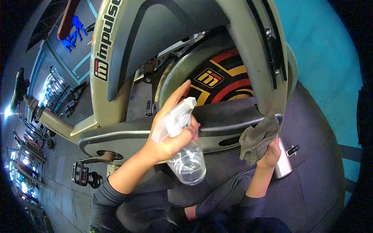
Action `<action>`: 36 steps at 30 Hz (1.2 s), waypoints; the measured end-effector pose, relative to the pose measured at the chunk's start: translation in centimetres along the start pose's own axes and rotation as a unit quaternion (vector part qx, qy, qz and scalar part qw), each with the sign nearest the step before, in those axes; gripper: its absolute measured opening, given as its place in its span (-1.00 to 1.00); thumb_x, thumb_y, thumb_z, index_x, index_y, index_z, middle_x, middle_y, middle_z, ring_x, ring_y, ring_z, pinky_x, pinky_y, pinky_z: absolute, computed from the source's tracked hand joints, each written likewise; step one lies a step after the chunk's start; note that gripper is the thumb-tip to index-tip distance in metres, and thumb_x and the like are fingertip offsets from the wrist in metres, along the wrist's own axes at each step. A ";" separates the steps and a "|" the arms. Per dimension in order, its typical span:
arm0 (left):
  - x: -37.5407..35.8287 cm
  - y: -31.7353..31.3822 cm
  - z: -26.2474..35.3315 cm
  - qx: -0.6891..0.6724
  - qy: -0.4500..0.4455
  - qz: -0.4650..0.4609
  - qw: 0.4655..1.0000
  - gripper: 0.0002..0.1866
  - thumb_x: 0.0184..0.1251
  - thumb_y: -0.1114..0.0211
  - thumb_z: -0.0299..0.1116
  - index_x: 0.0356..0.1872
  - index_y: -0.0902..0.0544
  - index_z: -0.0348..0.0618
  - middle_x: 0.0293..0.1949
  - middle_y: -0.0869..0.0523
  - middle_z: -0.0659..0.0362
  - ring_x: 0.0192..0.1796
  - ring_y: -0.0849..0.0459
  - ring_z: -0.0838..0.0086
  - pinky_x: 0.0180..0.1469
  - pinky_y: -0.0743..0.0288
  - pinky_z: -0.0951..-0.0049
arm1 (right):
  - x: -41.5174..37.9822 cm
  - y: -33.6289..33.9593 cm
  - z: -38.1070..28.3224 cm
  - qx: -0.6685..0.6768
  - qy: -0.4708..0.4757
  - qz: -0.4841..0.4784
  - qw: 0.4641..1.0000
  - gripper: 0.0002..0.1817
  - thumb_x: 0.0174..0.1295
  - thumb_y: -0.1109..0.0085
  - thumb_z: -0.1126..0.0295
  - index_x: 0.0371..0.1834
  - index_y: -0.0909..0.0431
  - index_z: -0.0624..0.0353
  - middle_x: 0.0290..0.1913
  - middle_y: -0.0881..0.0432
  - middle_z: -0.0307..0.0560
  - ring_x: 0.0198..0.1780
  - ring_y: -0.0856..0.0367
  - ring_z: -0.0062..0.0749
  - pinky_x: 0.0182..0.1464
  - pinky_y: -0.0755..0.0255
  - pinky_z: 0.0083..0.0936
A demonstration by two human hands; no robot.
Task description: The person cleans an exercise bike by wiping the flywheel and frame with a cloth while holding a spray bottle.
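Note:
My left hand (167,141) is wrapped round the neck of a clear spray bottle (188,165) with a white trigger head. Its index finger points up and away, over the bike's lower frame cover. A crumpled dark grey cloth (257,140) is gripped in my right hand (271,155), close to the right end of that cover. In front of both hands stands a spin bike, with its flywheel (229,73) patterned in red, black and yellow behind the long grey cover (132,136).
A pedal (81,173) with a strap sticks out at the lower left. The silver foot tube (283,163) lies beside my right hand. My bent legs (155,198) are below. Another bike's saddle (20,85) and gym racks are at far left.

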State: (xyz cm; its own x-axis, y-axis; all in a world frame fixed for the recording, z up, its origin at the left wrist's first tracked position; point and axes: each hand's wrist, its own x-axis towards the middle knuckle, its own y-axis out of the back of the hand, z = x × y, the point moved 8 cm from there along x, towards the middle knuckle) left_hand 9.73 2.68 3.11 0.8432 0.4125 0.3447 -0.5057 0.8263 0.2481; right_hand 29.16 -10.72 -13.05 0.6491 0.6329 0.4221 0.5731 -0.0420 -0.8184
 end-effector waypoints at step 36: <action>1.3 0.4 -0.9 -0.082 0.083 -0.331 0.936 -0.25 0.06 -0.29 -0.46 0.35 -0.29 -0.38 -0.16 -0.72 0.01 0.01 -0.69 0.25 0.19 -0.49 0.22 | 6.1 -20.4 2.6 -0.829 0.348 -0.119 0.421 -0.48 0.11 -0.16 0.48 0.23 -0.49 0.08 0.19 -0.44 0.00 0.20 -0.47 -0.05 0.09 -0.42 -0.18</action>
State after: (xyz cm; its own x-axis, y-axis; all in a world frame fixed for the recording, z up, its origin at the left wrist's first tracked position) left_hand 10.75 3.91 2.90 0.9856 -0.1682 0.0155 0.1612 0.9640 0.2114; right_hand 20.15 -3.99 5.25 0.1337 0.4155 0.8997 -0.1503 -0.8889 0.4328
